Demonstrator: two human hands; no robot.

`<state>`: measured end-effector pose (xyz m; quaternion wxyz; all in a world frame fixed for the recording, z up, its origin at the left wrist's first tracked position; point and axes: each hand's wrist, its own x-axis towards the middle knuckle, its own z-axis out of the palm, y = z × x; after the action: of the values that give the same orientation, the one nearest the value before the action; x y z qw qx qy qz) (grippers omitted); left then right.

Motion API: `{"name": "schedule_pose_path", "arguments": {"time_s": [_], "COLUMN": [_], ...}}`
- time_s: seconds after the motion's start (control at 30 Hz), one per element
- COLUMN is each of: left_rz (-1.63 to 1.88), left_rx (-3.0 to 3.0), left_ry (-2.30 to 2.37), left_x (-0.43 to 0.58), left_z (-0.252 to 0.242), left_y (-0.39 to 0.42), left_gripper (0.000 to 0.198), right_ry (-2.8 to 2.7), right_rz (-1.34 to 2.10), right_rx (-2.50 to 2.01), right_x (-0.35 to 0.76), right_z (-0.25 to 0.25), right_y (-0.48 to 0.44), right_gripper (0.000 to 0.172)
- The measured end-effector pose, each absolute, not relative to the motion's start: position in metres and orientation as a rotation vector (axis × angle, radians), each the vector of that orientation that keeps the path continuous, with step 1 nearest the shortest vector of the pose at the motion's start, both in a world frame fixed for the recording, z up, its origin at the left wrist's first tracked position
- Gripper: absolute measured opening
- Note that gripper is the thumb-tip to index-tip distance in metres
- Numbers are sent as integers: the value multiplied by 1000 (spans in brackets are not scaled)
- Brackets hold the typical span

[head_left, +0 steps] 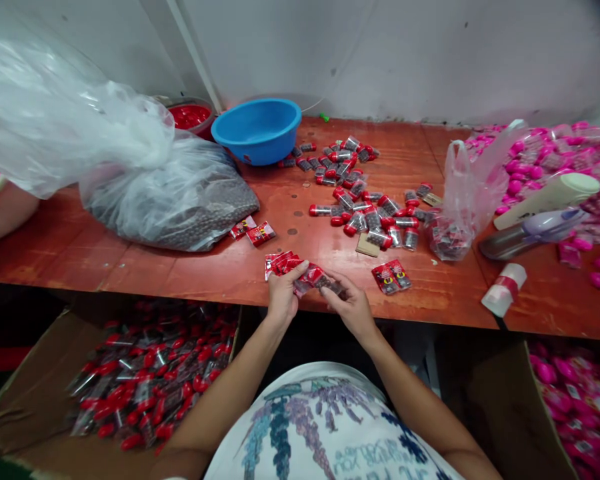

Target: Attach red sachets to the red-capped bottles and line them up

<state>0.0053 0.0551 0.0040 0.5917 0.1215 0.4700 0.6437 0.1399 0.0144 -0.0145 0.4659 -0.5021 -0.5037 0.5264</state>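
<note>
At the near edge of the red-brown table [190, 273], my left hand [283, 293] and my right hand [349, 303] both pinch a small clear packet [316, 278] with a red label and dark contents. Several red labels [280, 261] lie just beyond my left hand. Two more filled red packets [391, 277] rest to the right of my right hand. A scatter of small clear tubes with red caps [365, 200] covers the table's middle.
A blue bowl [257, 130] and a red-filled bowl [190, 117] stand at the back. A big clear bag of dark beads [170, 200] lies left. Pink capsules [555, 160], a small plastic bag [460, 207] and a hand tool [535, 230] sit right. Cardboard boxes [150, 373] below hold finished pieces.
</note>
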Motion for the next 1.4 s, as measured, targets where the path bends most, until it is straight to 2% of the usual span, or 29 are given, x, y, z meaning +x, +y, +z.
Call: {"name": "schedule_pose_path", "arguments": {"time_s": [0.43,0.63,0.77,0.9,1.1,1.3,1.4], "left_rz": [1336,1206,1245,1257,1146,1218,1168], "left_rx": [586,557,592,597,645,611,625], "left_ry": [1030,1000,1059,1105,1087,1095,1096], "left_x": [4,-2,2,7,6,15,21], "left_z": [10,17,15,10,8,10,11], "left_y": [46,46,45,42,46,47,44], "left_gripper": [27,41,31,30,28,28,28], "right_ry": [-1231,-963,-973,-1148,-975,-1076,-1019], "right_rz": [1302,1541,1381,1147,1433,1204,1318], "right_rx": [-1177,-1163,-1218,-1313,-1235,-1288,-1251], "right_x": [148,147,145,148,154,156,157], "right_z": [-17,-10,-13,-15,-14,-15,-15], "right_y": [16,12,8,9,11,7,9], "right_gripper": [36,30,29,27,32,28,28]}}
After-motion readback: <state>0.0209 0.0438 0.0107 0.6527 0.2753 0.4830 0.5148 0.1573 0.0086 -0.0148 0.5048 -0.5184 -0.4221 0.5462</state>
